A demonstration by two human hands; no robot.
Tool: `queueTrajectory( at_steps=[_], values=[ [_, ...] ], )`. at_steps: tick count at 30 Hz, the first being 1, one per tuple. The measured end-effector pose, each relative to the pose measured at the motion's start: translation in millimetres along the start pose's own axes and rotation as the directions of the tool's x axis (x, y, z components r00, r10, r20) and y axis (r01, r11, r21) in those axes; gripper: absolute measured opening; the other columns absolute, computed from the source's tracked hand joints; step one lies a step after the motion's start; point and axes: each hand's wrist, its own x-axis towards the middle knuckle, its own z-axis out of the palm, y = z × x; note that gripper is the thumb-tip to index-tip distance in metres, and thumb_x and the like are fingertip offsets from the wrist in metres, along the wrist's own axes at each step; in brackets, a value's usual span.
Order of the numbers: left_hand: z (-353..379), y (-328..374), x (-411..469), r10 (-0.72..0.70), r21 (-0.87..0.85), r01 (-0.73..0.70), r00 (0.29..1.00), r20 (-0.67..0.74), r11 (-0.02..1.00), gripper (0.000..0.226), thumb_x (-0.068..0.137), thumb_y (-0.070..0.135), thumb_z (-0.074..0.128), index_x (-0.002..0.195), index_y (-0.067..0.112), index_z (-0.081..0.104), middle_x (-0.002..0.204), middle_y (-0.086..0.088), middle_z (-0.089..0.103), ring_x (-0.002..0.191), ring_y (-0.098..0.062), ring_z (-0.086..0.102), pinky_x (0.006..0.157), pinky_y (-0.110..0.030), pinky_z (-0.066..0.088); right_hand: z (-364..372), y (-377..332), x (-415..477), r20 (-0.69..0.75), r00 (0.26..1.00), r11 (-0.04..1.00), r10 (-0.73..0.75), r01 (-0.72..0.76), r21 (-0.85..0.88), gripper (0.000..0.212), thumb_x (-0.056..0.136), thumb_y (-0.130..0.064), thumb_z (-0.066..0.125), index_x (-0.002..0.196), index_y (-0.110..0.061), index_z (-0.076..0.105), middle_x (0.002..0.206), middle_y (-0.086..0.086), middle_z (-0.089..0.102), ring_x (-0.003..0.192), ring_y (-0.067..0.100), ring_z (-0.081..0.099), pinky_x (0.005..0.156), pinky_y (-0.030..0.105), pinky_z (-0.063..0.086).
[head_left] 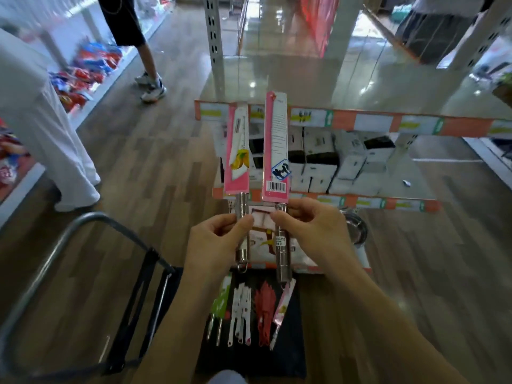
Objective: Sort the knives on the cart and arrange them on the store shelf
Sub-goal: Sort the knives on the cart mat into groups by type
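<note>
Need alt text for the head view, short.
Left hand and right hand each hold a pink-sleeved knife upright by its steel handle, before a store shelf. More knives lie sorted on the cart below.

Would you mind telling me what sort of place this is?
Most likely a retail store aisle: white metal shelving with orange price-label strips, boxed goods stacked on the lower shelf, and pink-carded steel-handled knives held up in barcoded retail packaging.

Pink sleeves [237,151] hide both blades; shelf labels [309,117] blurred.
</note>
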Motion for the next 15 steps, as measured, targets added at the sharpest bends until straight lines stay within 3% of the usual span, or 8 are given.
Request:
queueTrajectory(
  at_steps=[3, 8, 15],
  values=[
    [-11, 20, 32, 0.042, 0.078, -0.045, 0.998, 0.043, 0.996, 0.005, 0.081, 0.028, 0.065, 0.08, 0.023, 0.067, 0.08, -0.005, 0.072, 0.076, -0.019, 0.07, 0.067, -0.032, 0.058, 14, -15, 30, -0.035, 0.999, 0.999, -0.011, 0.012, 0.033, 0.012, 0.077, -0.028, 0.072, 0.086, -0.032, 0.067, 0.078, -0.009, 0.071, 0.073, 0.003, 0.069, 0.07, 0.018, 0.057],
    [-16, 48, 79, 0.101, 0.056, -0.105, 0.992, 0.07, 0.993, 0.003, 0.08, 0.025, 0.065, 0.077, 0.025, 0.066, 0.061, 0.011, 0.07, 0.055, 0.0, 0.065, 0.047, -0.01, 0.048, 24, -31, 74, -0.03, 0.999, 0.999, -0.012, 0.013, 0.039, 0.01, 0.078, -0.029, 0.072, 0.082, -0.034, 0.065, 0.077, -0.009, 0.071, 0.073, 0.003, 0.068, 0.069, 0.017, 0.056],
    [-1, 75, 158, 0.091, 0.101, -0.094, 0.995, 0.037, 0.99, 0.009, 0.077, 0.031, 0.066, 0.075, 0.022, 0.069, 0.065, 0.005, 0.071, 0.055, -0.004, 0.067, 0.047, -0.012, 0.048, 9, -38, 157, 0.004, 1.0, 0.998, 0.012, -0.012, 0.059, 0.008, 0.077, -0.028, 0.071, 0.077, -0.03, 0.064, 0.076, -0.006, 0.071, 0.075, 0.007, 0.069, 0.075, 0.024, 0.057]
  ],
)
